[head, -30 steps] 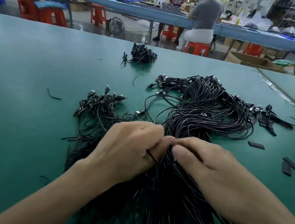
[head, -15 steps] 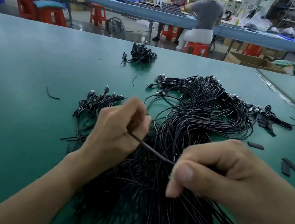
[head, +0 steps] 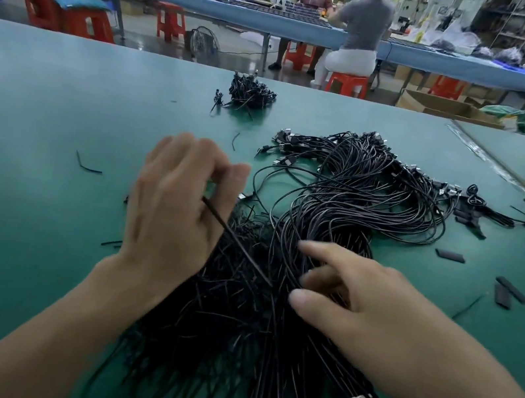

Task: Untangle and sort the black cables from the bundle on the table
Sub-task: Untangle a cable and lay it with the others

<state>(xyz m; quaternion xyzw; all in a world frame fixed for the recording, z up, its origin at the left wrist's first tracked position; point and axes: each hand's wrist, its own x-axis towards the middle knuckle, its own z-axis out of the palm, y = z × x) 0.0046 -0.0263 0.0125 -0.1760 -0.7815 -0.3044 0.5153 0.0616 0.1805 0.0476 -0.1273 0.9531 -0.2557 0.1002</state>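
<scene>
- The left hand (head: pixel 171 218) pinches one thin black cable strand (head: pixel 236 241) between thumb and fingers.
- That strand runs taut, down and rightward from the fingers into the big tangled bundle of black cables (head: pixel 339 211).
- The right hand (head: pixel 369 317), nearer the strand's buried end, rests fingers spread on the bundle, gripping nothing visible.

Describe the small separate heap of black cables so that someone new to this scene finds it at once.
Start at the green table and find the big cable bundle under the hands. Look past it toward the far edge: the small heap sits there alone. Unlike the sprawling bundle, it is compact, touches nothing else, and lies nearest the red stools.
</scene>
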